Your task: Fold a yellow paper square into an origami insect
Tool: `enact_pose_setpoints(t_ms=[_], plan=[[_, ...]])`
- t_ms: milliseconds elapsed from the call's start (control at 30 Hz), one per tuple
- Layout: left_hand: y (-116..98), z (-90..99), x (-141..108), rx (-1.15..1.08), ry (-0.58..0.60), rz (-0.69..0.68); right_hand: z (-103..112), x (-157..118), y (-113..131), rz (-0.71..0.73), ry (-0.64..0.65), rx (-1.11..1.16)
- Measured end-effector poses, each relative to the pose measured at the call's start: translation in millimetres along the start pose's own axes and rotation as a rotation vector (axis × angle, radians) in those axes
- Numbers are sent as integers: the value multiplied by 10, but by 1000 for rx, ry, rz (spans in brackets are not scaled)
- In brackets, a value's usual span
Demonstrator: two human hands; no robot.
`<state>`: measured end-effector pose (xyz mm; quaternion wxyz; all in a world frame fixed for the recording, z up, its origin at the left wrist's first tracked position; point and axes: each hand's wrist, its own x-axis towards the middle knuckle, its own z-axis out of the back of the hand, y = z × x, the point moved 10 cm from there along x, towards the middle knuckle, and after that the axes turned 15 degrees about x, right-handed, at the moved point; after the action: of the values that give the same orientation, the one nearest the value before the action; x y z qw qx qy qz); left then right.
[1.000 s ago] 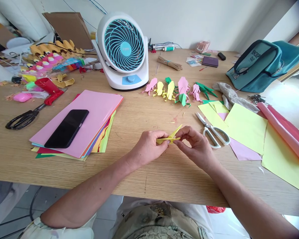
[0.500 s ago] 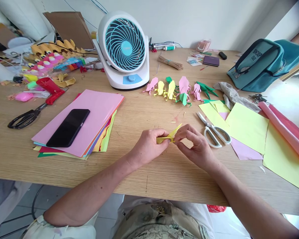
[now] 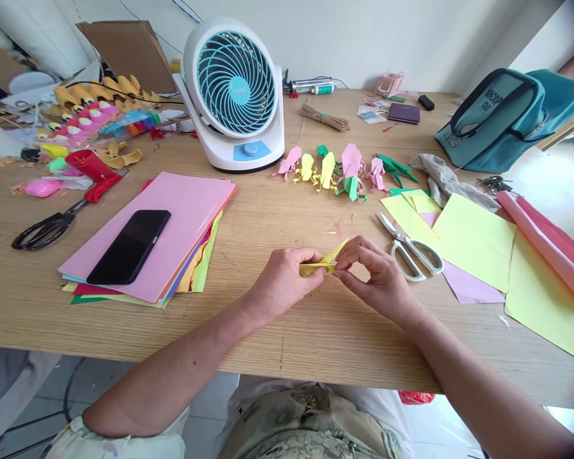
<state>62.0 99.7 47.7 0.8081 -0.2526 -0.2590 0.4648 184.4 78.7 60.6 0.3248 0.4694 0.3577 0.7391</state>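
A small yellow folded paper piece (image 3: 318,266) is between my two hands just above the table, one narrow point sticking up to the right. My left hand (image 3: 287,277) is closed on its left end, thumb in front. With thumb and fingertips my right hand (image 3: 370,271) pinches its right end; the fingers hide part of the folds. Right of that hand lie white-handled scissors (image 3: 415,258), blades part open. Beyond my hands several folded paper figures (image 3: 328,171) in pink, yellow and green stand in a row.
At left a phone (image 3: 129,247) rests on a stack of coloured paper (image 3: 191,197), near black-handled scissors (image 3: 48,229). A fan (image 3: 239,95) stands behind. Yellow sheets (image 3: 478,239), a pink roll (image 3: 545,248), a grey cloth (image 3: 442,178) and a teal bag (image 3: 502,121) lie right.
My right fingertips have shifted slightly at the right end of the yellow paper. My left hand keeps its hold. The view has moved a little.
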Motion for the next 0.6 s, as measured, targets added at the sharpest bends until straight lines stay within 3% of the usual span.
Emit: enact_pose_setpoints(t_ms=[300,600], plan=[[-54,39,2,58,-89,-63,-20,-52,-196,-179,-100,160],[5,0,3,15,-36,0,-13,-66,-241,-199,-129,238]])
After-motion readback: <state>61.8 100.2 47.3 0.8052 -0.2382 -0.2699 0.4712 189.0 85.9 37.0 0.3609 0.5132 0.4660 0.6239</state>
